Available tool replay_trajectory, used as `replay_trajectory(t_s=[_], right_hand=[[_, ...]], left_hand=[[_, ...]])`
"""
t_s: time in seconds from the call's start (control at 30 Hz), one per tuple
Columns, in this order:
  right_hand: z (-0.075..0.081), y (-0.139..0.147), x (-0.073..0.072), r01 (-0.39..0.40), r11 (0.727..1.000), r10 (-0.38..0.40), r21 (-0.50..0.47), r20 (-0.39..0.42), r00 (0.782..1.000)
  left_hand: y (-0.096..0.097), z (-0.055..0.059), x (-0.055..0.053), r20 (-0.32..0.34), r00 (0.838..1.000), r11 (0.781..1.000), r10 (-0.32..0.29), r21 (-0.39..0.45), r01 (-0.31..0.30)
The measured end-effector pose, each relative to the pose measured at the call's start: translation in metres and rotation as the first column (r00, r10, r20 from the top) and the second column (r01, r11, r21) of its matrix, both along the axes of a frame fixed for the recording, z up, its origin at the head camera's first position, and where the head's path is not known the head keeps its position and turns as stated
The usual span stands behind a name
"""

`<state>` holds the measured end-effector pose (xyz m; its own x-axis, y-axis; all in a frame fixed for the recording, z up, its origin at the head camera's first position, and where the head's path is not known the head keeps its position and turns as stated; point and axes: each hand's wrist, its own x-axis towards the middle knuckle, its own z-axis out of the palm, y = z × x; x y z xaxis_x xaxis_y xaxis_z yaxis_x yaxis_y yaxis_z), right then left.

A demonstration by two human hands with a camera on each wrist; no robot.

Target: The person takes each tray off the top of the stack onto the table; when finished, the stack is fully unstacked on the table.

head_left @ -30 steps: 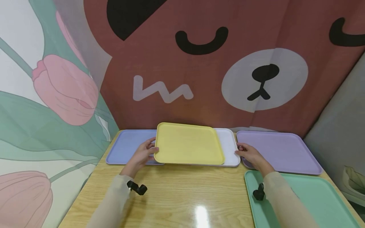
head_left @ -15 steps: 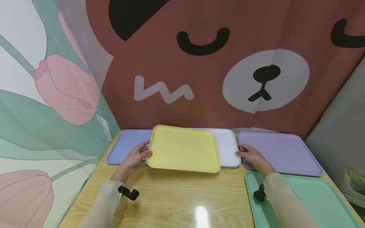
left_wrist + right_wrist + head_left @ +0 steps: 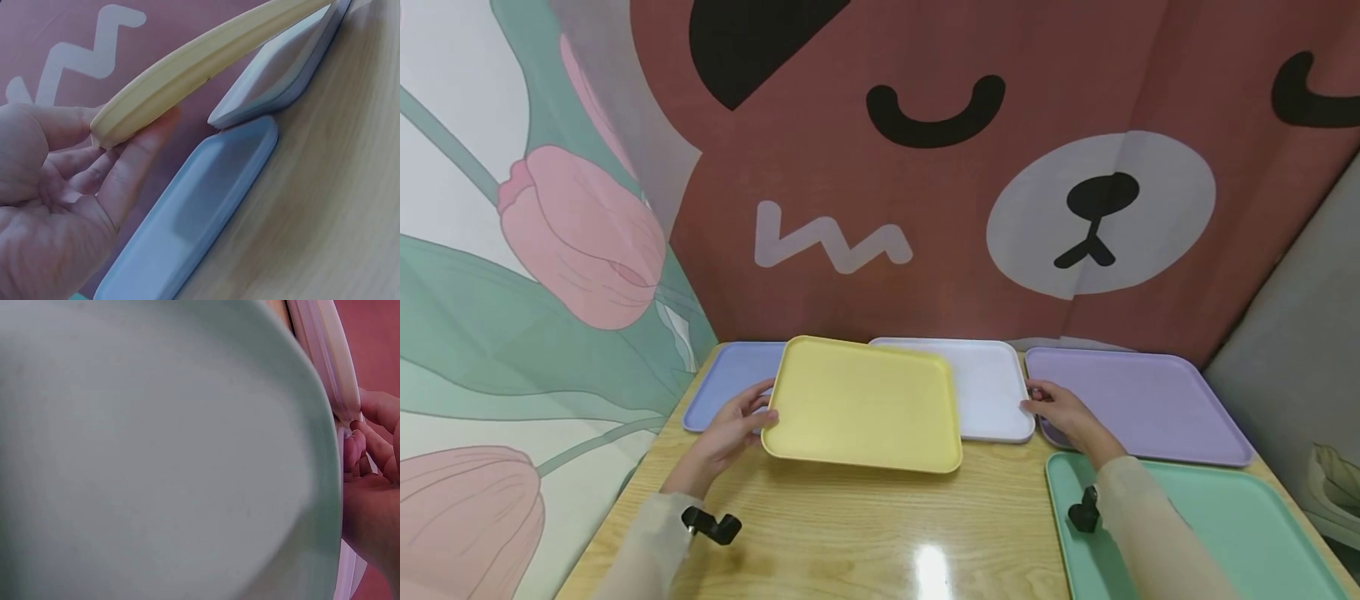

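Note:
A yellow tray [image 3: 863,406] is raised and tilted above the table, its left edge pinched by my left hand [image 3: 726,435]. The left wrist view shows thumb above and fingers beneath the yellow tray [image 3: 162,81], its right side apart from the table. Partly behind it lies a white tray [image 3: 988,396]. My right hand [image 3: 1063,412] pinches the white tray's right edge; in the right wrist view that hand [image 3: 375,487] is partly hidden. The left part of a blue tray [image 3: 724,387] shows behind the left hand.
To the right lies a purple tray [image 3: 1142,404] near the wall. A green tray [image 3: 1240,521] sits in front of it, under my right forearm. The wooden table [image 3: 850,533] is bare in front of the yellow tray. A bear-patterned curtain [image 3: 940,208] hangs behind.
My left hand has drawn the yellow tray left and toward me, off most of the white tray. More of the white tray shows. The right hand has stayed at its edge.

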<state>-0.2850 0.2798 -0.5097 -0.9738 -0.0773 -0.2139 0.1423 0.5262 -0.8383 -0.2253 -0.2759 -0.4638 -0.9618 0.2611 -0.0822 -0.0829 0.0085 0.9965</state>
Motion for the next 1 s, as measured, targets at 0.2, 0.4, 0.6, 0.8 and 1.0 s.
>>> replay_trajectory(t_s=[0.2,0.4,0.6,0.8,1.0], right_hand=[[0.0,0.001,0.0,-0.01,1.0,0.01,-0.005,-0.006,1.0],[0.0,0.001,0.0,-0.016,1.0,0.016,-0.005,-0.001,1.0],[-0.001,0.001,-0.001,-0.011,1.0,0.011,-0.01,-0.013,1.0],[-0.002,0.002,-0.002,-0.011,1.0,0.011,-0.013,-0.023,1.0],[-0.003,0.001,-0.001,-0.01,1.0,0.01,-0.01,-0.025,1.0]], left_hand=[[-0.016,-0.004,0.01,-0.018,1.0,1.0,-0.024,0.011,0.024],[-0.032,-0.007,0.021,-0.021,0.999,0.999,-0.038,0.018,0.038],[-0.052,-0.015,0.029,-0.044,0.996,0.997,-0.072,0.013,0.072],[-0.07,-0.021,0.038,-0.074,0.991,0.992,-0.108,0.052,0.112],[-0.083,-0.026,0.05,-0.051,0.994,0.995,-0.092,0.031,0.094]])
